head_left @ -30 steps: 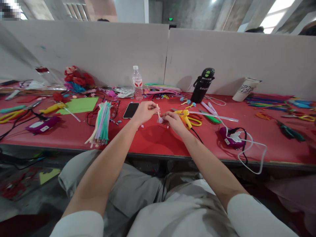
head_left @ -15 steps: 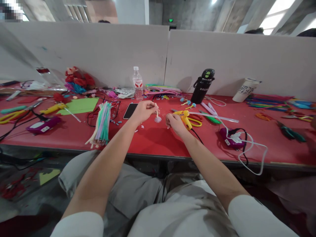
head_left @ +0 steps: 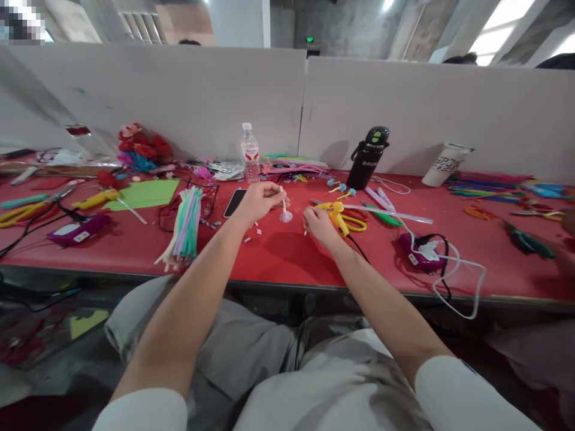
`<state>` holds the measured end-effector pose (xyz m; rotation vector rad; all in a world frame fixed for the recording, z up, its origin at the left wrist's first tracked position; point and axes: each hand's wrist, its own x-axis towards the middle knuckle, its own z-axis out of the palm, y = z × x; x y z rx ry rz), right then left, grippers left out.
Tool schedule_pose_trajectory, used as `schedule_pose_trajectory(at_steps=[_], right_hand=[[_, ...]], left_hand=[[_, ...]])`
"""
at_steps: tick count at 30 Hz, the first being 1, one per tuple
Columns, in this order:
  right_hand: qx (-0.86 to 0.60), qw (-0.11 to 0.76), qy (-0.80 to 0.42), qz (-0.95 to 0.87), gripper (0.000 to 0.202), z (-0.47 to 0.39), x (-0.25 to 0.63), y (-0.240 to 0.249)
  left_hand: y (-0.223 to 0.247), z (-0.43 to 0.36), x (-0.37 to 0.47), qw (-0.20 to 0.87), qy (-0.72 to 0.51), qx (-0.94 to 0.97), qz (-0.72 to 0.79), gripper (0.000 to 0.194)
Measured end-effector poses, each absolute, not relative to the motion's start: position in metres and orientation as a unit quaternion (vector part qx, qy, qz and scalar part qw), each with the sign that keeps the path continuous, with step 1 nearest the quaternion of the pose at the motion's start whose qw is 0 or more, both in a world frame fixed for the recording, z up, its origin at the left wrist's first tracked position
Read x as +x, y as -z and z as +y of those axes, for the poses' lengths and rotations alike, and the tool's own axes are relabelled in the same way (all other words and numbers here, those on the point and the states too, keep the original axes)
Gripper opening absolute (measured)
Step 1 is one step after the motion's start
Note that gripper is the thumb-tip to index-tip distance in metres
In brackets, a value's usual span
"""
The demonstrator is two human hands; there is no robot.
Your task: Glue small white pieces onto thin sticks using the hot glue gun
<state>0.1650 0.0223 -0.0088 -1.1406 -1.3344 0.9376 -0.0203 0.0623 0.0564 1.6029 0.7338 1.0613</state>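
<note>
Over the middle of the red table [head_left: 278,257], my left hand [head_left: 265,200] pinches the cream stem of a small flower [head_left: 286,215], its pale purple head hanging downward. To its right, my right hand [head_left: 314,223] has its fingers pressed together around a tiny pale piece [head_left: 305,233] that shows below the fingertips. Just beyond my right hand lies a yellow glue gun [head_left: 336,216], beside yellow-handled scissors [head_left: 357,222]. A dark phone [head_left: 234,202] lies partly behind my left hand. Small pale bits [head_left: 257,231] are scattered near it.
A bundle of pastel pipe cleaners [head_left: 185,227] lies at left. Behind stand a clear water bottle [head_left: 250,154] and a black bottle [head_left: 368,158]. Small blue flowers [head_left: 347,193] lie before the black bottle. A purple power strip [head_left: 420,252] with cables sits at right.
My right hand has turned slightly, and the tiny pale piece shows more clearly below its fingers. My left hand still holds the flower, almost unmoved.
</note>
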Motion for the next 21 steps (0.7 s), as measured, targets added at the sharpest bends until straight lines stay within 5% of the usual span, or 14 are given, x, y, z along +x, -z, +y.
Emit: schedule_pose_trajectory(at_steps=[11, 21], right_hand=[[-0.349, 0.540, -0.519, -0.563, 0.032, 0.016, 0.166, 0.001], [-0.328, 0.526, -0.565, -0.545, 0.014, 0.013, 0.168, -0.002]], left_hand=[[-0.069, 0.056, -0.025, 0.507, -0.430, 0.685, 0.300, 0.035], [-0.069, 0.055, -0.026, 0.525, -0.425, 0.671, 0.305, 0.030]])
